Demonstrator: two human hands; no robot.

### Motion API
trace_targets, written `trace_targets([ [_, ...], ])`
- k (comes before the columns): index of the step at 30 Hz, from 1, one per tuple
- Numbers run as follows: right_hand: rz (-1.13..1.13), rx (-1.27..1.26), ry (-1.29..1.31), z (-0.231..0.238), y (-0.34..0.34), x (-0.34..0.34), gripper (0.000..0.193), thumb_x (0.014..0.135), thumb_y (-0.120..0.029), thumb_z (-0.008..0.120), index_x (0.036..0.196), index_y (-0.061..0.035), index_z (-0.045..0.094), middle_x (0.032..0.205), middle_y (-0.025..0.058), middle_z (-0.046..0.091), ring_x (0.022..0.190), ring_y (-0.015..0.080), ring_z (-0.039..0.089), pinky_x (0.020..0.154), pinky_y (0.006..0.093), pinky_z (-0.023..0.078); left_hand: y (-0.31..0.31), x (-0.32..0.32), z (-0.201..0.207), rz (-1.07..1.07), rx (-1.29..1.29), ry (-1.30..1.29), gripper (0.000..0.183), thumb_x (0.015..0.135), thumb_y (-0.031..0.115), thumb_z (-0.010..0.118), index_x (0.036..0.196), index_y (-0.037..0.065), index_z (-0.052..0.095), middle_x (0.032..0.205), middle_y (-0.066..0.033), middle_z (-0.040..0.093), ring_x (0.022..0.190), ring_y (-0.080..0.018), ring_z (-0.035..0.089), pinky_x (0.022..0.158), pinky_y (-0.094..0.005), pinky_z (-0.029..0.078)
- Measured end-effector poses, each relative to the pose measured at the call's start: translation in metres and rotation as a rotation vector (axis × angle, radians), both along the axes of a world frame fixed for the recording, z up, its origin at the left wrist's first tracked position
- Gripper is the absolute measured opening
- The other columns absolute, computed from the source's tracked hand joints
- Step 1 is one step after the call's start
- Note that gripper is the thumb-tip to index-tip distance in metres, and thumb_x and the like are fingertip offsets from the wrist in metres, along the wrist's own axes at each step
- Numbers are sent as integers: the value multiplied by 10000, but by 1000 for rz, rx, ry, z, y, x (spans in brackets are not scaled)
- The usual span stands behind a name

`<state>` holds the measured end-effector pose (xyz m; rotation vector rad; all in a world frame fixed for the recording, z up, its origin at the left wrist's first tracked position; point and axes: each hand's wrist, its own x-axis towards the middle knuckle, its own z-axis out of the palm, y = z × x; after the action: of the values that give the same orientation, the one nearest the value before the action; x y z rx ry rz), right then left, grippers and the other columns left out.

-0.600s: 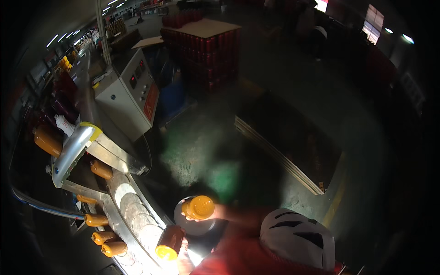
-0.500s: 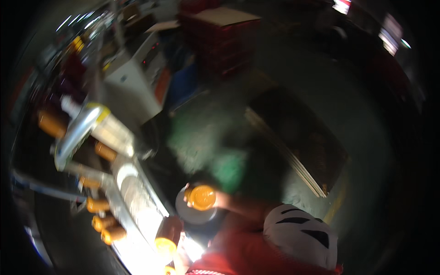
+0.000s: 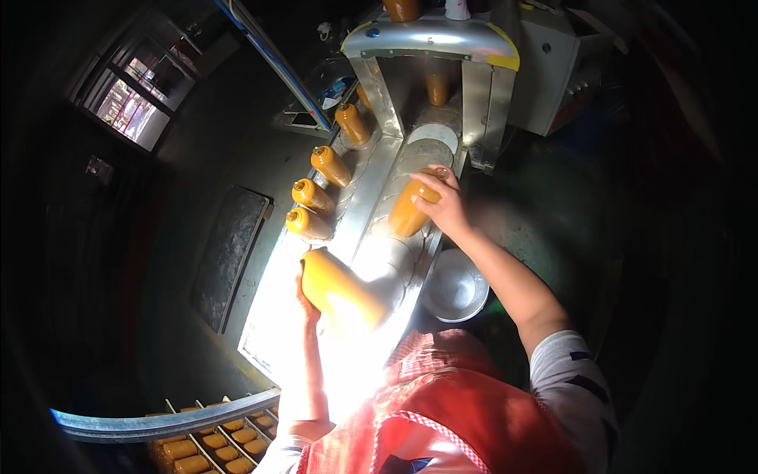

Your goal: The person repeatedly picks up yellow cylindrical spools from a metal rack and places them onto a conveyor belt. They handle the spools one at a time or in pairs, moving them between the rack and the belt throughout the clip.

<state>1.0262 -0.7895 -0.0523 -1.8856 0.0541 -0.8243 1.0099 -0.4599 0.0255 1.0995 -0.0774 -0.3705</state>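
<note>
My left hand (image 3: pixel 306 294) is wrapped round the side of a large, glossy orange-yellow cylinder (image 3: pixel 335 286), tilted over the near part of a metal conveyor (image 3: pixel 371 193). Glare washes out its lower end. Over the conveyor's right lane, my right hand (image 3: pixel 444 201) grips an amber bottle (image 3: pixel 408 212) near its narrow top, fingers closed about it. The bottle leans, and I cannot tell whether its base touches the belt. In the left lane several similar bottles stand in a row, among them one amber bottle (image 3: pixel 331 166) with a small knob-like top.
A silver arched hood (image 3: pixel 430 35) spans the conveyor at the far end, with another amber bottle (image 3: pixel 437 88) under it. Beside the right rail sits a round metal bowl (image 3: pixel 455 286). A curved metal rail (image 3: pixel 158 423) and a divided tray (image 3: pixel 201 442) of amber pieces lie at lower left.
The view has swung left, bringing the conveyor to the middle. My right hand, earlier above the bowl with an amber piece, is now over the conveyor. The left-hand cylinder shows more fully.
</note>
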Motion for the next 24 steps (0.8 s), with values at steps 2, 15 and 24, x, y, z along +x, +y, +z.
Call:
trace_targets([
  [2, 68, 34, 155, -11, 22, 36, 449, 786, -133, 770, 1205, -285, 723, 1374, 88, 462, 1218, 289, 547, 1048, 371, 458, -9, 21, 7, 121, 528, -366, 417, 982, 209, 616, 1372, 64, 591, 1321, -105, 606, 1141, -218, 602, 1013, -343, 470],
  [15, 127, 94, 293, -52, 8, 74, 385, 895, -142, 664, 1267, -232, 699, 1544, 159, 381, 1379, 357, 439, 1134, 398, 365, -119, 172, -148, -241, 1289, -833, 330, 800, 135, 759, 1128, 162, 758, 1348, -151, 561, 1179, -354, 560, 1048, -451, 404],
  [24, -390, 661, 479, -178, -69, -337, 500, 911, -118, 616, 1404, -191, 591, 640, 28, 464, 619, 85, 433, 607, 294, 409, -204, 144, -101, -480, 1345, -984, 297, 892, 209, 670, 1140, 46, 685, 993, -140, 726, 946, -320, 666, 940, -436, 479],
])
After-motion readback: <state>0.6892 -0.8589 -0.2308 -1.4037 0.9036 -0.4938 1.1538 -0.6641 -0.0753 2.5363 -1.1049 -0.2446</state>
